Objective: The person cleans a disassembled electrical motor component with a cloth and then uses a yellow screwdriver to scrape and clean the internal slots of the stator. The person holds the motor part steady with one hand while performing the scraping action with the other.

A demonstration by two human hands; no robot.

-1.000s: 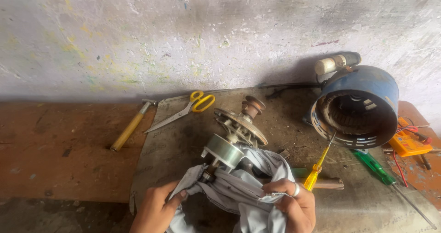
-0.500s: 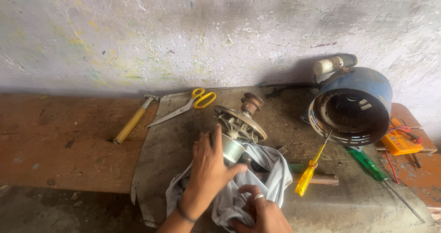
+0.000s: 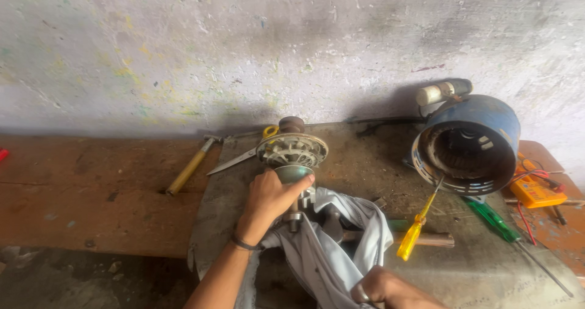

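The motor rotor [image 3: 292, 154] stands near the middle of the surface [image 3: 359, 169], on the grey sheet that covers that part of it, with its finned, disc-shaped end up and toward the wall and its shaft [image 3: 294, 219] coming down toward the person. Its long axis runs roughly away from the camera, tilted up at the far end, so the round face looks upward and slightly forward. The left hand [image 3: 273, 198] wraps the narrower cylinder just below the disc; its grip is closed tight round the rotor, which seems to be what keeps the heavy top from tipping over. A grey cloth [image 3: 341, 248] lies bunched around the lower shaft and trails toward the near edge, likely there to catch grease or to wipe the part. The right hand [image 3: 381, 287], low in the frame, is closed on a fold of that cloth, pulling it taut.

Just right of the cloth a yellow-handled screwdriver [image 3: 414, 233] lies slanted, its tip toward the blue motor housing [image 3: 469, 144], which rests on its side with the open mouth facing the person. A green screwdriver [image 3: 496, 221] and an orange meter [image 3: 533, 190] lie beyond. Left of the rotor are scissors [image 3: 244, 157] and a wooden-handled hammer [image 3: 192, 166], well clear of both hands.
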